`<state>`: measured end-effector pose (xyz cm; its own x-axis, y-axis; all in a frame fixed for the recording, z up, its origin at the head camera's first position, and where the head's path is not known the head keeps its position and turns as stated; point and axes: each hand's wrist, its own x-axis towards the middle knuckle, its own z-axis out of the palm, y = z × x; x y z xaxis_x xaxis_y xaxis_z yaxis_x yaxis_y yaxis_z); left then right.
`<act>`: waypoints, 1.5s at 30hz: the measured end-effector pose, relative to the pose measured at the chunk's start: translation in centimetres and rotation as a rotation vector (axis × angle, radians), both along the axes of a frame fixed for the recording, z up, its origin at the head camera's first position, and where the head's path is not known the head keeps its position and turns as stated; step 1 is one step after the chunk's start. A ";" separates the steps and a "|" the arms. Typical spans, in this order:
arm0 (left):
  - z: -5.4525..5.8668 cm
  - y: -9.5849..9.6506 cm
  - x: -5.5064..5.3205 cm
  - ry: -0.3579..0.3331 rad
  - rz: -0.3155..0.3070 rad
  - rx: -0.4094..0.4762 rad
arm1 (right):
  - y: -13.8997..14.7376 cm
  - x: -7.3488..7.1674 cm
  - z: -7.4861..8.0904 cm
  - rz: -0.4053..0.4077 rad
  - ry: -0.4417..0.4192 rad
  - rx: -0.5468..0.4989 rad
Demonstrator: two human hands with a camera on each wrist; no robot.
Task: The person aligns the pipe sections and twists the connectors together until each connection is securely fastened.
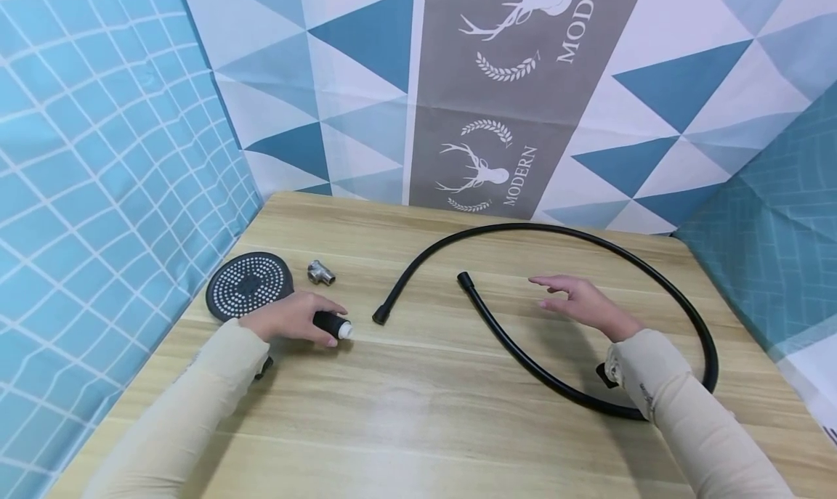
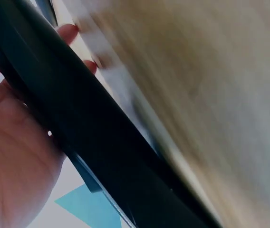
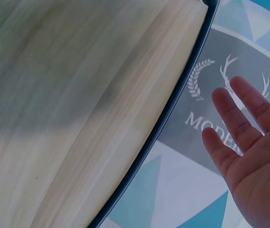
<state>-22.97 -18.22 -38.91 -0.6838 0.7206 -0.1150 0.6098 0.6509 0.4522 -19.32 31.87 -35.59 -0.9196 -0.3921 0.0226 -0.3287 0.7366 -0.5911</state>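
Shower head [image 1: 250, 285] on desk [image 1: 392, 426], near left edge, handle [image 1: 330, 325] pointing right, left hand [image 1: 294, 316] on handle. Metal fitting [image 1: 320, 272] just behind handle. Hose [image 1: 523, 226] loops across desk's right half: far bend near back edge, both ends toward middle. Right hand [image 1: 582, 303] over loop's inside. Printed sheet [image 1: 360, 85] behind back edge.

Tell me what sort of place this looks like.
Probably a staged work area rather than a real bathroom: a wooden tabletop sits between creased, tile-patterned sheets and a printed backdrop lettered MODERN, with a shower head and black hose in view.
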 end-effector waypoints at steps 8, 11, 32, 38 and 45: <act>-0.2 -0.1 -0.5 -0.017 -0.066 0.029 | -1.4 -0.6 -0.3 0.047 0.001 -0.010; -0.3 0.0 -0.6 -0.017 -0.079 0.020 | -1.9 -0.8 -0.4 0.074 0.014 -0.008; 0.5 -0.3 -0.7 0.098 -0.032 -0.098 | -2.7 -1.3 -0.5 0.182 0.177 0.069; 1.6 -0.2 0.2 0.219 -0.011 -0.154 | -3.3 -1.1 -0.7 0.240 0.214 0.047; 2.7 -0.6 1.0 0.335 -0.014 -0.187 | -3.6 -0.8 -1.0 0.230 0.162 -0.002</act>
<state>-21.95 -18.85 -36.17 -0.6960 0.7178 -0.0174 0.7130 0.6939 0.1004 -20.12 28.25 -36.56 -0.7910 -0.5898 0.1627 -0.5770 0.6309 -0.5187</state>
